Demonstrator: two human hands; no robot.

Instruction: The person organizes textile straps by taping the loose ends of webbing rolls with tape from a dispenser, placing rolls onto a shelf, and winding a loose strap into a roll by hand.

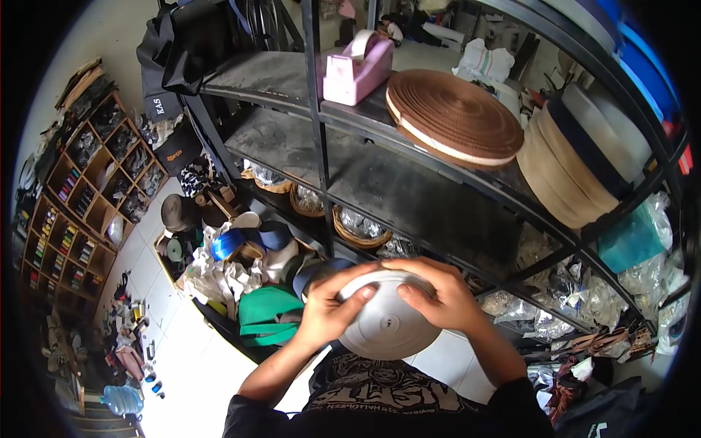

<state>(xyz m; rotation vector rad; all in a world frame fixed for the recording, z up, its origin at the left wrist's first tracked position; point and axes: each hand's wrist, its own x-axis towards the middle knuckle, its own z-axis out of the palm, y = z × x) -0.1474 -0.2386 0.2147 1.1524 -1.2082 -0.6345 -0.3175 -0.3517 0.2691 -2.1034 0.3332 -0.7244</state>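
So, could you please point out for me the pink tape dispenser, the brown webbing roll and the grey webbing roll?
Pink tape dispenser (pixel 349 80): head view, side of its body.
Brown webbing roll (pixel 456 113): head view, its flat upper face.
Grey webbing roll (pixel 391 337): head view, its flat face, near the center.

The left hand (pixel 325 305) and right hand (pixel 447 298) curve inward — thumbs (pixel 359 296) angled toward each other. Both forearms (pixel 276 369) converge.
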